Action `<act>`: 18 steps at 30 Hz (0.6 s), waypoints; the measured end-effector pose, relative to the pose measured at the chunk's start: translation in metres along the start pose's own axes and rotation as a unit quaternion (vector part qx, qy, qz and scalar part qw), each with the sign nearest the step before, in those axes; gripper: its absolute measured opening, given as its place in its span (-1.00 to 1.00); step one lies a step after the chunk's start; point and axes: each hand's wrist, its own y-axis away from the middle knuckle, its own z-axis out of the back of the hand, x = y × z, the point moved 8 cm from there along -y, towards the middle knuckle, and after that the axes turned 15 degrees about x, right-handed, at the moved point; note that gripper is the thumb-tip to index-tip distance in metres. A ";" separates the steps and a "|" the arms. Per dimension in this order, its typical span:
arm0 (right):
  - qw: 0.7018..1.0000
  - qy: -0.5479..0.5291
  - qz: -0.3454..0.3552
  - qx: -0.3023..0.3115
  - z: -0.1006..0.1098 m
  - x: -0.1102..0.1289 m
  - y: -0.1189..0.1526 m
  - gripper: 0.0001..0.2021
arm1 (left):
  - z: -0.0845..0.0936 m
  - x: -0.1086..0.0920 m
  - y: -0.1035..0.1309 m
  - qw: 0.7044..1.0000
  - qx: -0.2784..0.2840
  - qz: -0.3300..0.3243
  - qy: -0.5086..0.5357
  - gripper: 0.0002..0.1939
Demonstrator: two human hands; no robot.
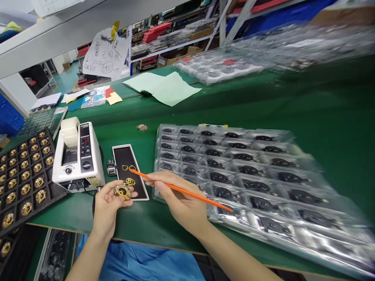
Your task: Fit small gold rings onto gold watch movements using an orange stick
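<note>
A round gold-coloured piece with a dark centre (122, 192) is held between the fingers and thumb of my left hand (108, 207). My right hand (183, 201) grips a long orange stick (187, 192), its left tip over a white-rimmed black tray (135, 156). Inside that tray lie thin yellow rings (125, 168) and a yellow patterned part (130, 182) close to my left fingers. Beside the tray stands a small counter (111, 168). Another round metal piece (142, 127) lies on the green table behind the tray.
A white tape dispenser (79, 156) stands left of the counter. Further left is a black foam tray (17, 175) with many gold pieces. Stacked clear plastic trays (234, 175) of dark parts fill the right. Green paper (164, 88) and more clear trays (219, 66) lie behind.
</note>
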 end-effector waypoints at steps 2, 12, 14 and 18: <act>1.000 -0.011 -0.009 -0.001 0.000 -0.003 0.001 -0.78 | -0.001 -0.002 0.000 1.000 -0.006 -0.011 -0.014 -0.65; 0.990 0.110 0.080 0.030 -0.006 0.015 0.007 -0.74 | 0.000 -0.009 0.001 0.995 -0.026 -0.049 -0.080 -0.84; 0.987 0.124 0.090 0.056 -0.016 0.019 0.007 -0.75 | 0.002 -0.010 0.001 0.992 -0.045 -0.063 -0.104 -0.86; 0.969 0.210 0.090 0.091 -0.040 0.025 0.010 -0.84 | 0.003 -0.012 0.004 0.983 -0.073 -0.084 -0.147 -0.77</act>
